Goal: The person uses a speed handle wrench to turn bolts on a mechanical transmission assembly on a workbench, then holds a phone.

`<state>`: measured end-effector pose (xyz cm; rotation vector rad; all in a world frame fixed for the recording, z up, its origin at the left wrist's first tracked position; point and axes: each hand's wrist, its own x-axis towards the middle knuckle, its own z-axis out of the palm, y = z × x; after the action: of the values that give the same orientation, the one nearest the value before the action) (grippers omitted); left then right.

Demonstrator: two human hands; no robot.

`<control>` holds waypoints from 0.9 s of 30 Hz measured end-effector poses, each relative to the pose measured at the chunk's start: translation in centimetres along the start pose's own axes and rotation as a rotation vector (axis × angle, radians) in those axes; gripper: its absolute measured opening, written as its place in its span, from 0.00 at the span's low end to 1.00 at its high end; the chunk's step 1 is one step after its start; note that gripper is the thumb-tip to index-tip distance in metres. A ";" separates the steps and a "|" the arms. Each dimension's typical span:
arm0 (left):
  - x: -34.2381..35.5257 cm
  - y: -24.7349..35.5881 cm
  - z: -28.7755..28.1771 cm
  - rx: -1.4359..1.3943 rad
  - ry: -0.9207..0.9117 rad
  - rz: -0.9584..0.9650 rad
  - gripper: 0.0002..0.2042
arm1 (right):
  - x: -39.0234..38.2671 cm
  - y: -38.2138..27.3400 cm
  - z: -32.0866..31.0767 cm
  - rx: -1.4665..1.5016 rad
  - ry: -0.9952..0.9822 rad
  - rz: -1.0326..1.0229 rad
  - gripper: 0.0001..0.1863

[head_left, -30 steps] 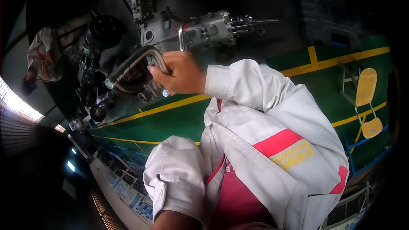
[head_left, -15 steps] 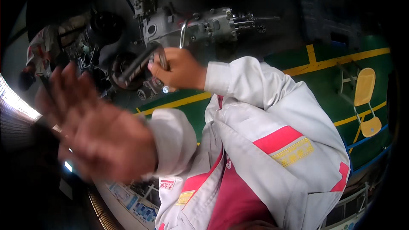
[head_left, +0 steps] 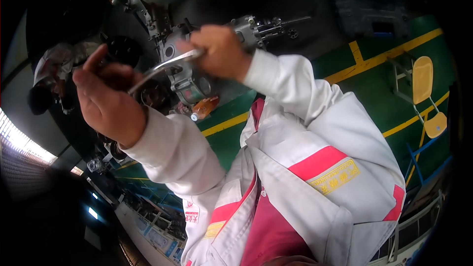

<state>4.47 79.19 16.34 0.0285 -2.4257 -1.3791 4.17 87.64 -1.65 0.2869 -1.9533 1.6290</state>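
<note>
My right hand (head_left: pixel 219 51) is closed round one end of a bent silver metal rod (head_left: pixel 170 64), a bar-like hand tool smeared by motion. The rod slants down and left from that fist, its far end close beside my left hand (head_left: pixel 109 101). Whether the two touch I cannot tell. My left hand is raised with some fingers stretched and apart and others partly curled; I see nothing held in it. Beyond both hands lies a grey metal gearbox-like housing (head_left: pixel 187 81), partly covered by my right hand. A bottle of orange liquid (head_left: pixel 206 107) with a white cap is by its near end.
Another person (head_left: pixel 54 66) in light clothing bends over at the far left. A yellow folding chair (head_left: pixel 422 81) stands on the green floor (head_left: pixel 340 88) with yellow lines at right. More metal parts (head_left: pixel 152 15) lie at the back. A table with printed sheets (head_left: pixel 152 234) is at lower left.
My left hand has turned from an open palm and moved up, toward the rod. My right hand has risen slightly right, swinging the rod between the hands. The view has shifted, baring the bottle.
</note>
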 end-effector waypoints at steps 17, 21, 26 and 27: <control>-0.7 -1.9 3.9 -0.456 0.232 0.167 0.24 | -28.7 10.2 -16.9 -0.744 -0.870 1.246 0.26; 2.3 -3.6 2.5 -0.500 0.326 0.203 0.20 | -34.9 9.0 -21.5 -0.565 -0.632 1.880 0.36; 7.0 -6.0 6.3 -0.827 -0.287 0.351 0.08 | -47.6 8.6 -24.2 -0.740 -0.476 1.931 0.33; 6.6 -6.9 7.3 -0.872 -0.410 0.261 0.08 | -47.1 7.6 -24.0 -0.729 -0.452 1.924 0.33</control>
<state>-5.00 80.37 9.07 -0.8128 -1.7777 -2.3298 45.45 103.23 -31.69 -2.2701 -3.1066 1.3150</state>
